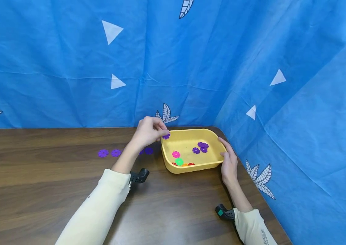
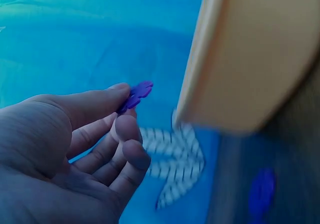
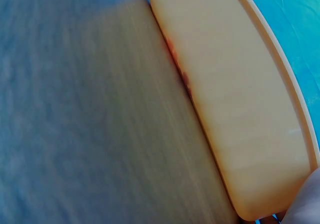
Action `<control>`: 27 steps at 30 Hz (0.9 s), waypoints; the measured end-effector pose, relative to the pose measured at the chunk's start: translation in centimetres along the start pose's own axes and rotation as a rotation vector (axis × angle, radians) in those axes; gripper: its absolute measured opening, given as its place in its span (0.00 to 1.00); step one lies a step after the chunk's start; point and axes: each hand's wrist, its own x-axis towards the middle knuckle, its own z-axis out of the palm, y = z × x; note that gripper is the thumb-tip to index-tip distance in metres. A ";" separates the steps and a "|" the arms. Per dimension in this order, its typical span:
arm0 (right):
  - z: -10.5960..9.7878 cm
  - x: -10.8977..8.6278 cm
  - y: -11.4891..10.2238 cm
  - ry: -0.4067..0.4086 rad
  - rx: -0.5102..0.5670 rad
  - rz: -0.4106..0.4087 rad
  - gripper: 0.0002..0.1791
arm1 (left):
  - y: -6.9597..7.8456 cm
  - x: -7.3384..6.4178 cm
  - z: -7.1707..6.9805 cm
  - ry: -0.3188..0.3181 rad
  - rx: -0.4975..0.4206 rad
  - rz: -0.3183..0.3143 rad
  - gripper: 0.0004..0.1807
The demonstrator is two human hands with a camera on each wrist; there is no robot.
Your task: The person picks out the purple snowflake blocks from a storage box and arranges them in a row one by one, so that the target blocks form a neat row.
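Observation:
A purple notched plastic disc (image 1: 166,136) is pinched between the thumb and fingers of my left hand (image 1: 149,131), over the left edge of a yellow plastic basin (image 1: 168,166). The left wrist view shows this disc (image 2: 136,96) held edge-up, apart from the basin wall (image 2: 250,59). My right hand (image 1: 230,165) grips the basin's right rim, thumb on the rim side and fingers along the outside. Inside the basin lie several purple discs (image 1: 195,150), a pink disc (image 1: 176,154), a green disc (image 1: 179,161), and red and orange ones partly hidden by the front wall.
A row of purple discs (image 1: 103,153) lies on the brown wooden table (image 1: 167,204) left of the basin, partly covered by my left forearm. Blue printed cloth (image 1: 68,61) hangs behind the table and along its right side. Black wrist-worn devices (image 1: 140,175) sit at both cuffs.

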 end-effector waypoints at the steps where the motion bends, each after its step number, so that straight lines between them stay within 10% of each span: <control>1: 0.0 0.0 0.2 -0.002 -0.002 -0.001 0.32 | -0.3 -0.2 -0.6 0.000 0.006 -0.014 0.06; 27: -0.3 0.1 0.3 -0.002 -0.024 -0.013 0.32 | -9.9 -7.5 -15.8 -0.084 0.217 -0.196 0.07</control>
